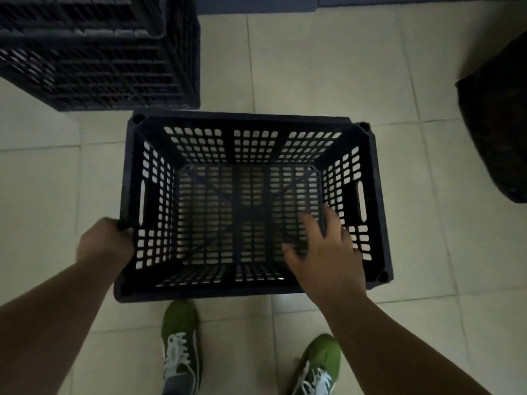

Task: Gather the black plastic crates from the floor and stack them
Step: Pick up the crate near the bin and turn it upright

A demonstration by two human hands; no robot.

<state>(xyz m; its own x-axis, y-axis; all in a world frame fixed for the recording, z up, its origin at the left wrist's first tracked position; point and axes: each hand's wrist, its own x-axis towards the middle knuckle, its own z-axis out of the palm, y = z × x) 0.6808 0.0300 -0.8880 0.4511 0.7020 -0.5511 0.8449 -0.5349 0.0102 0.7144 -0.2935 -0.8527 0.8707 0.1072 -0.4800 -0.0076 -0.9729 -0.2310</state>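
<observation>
A black plastic crate (251, 121) with perforated walls and floor sits open side up in front of me, just beyond my feet. My left hand (104, 245) is closed on the crate's left rim near the handle slot. Over the right half of the crate, my right hand (325, 252) hovers with its fingers spread and nothing in them; whether it touches the crate I cannot tell. A stack of black crates (97, 58) stands at the upper left, close to the far left corner of the crate I hold.
The floor is pale square tile (328, 67). A dark bulky object (496, 124) stands at the right edge. My green shoes (181, 346) are planted just behind the crate. A dark wall base runs along the top.
</observation>
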